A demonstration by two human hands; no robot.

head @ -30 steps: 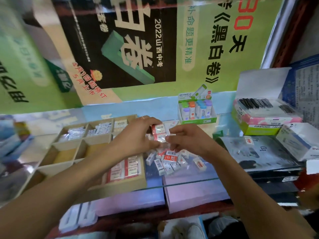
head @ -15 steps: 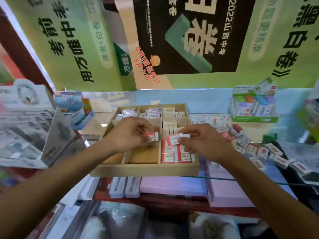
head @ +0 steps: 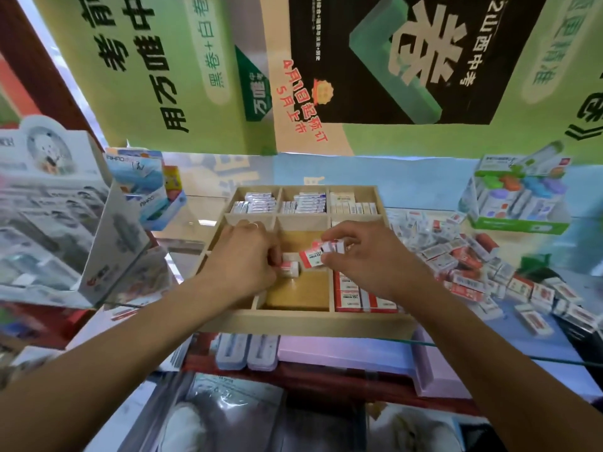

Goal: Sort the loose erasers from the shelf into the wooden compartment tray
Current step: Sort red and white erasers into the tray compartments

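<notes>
Two bare forearms reach in from the lower corners of the view, with no sleeve, watch or bracelet showing on either as far as the frame's edge. The left hand (head: 243,256) wears a thin, pale metal ring (head: 255,225) on one finger near the knuckle; which finger cannot be told. The right hand (head: 365,256) shows nothing worn on its fingers. Its nails look short and plain, though they are too blurred to be sure.

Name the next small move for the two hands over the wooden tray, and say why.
Probably lower the red-and-white eraser held by the right hand into the wooden compartment tray, since it hangs above a bare middle compartment; the left hand grips another eraser there.
</notes>
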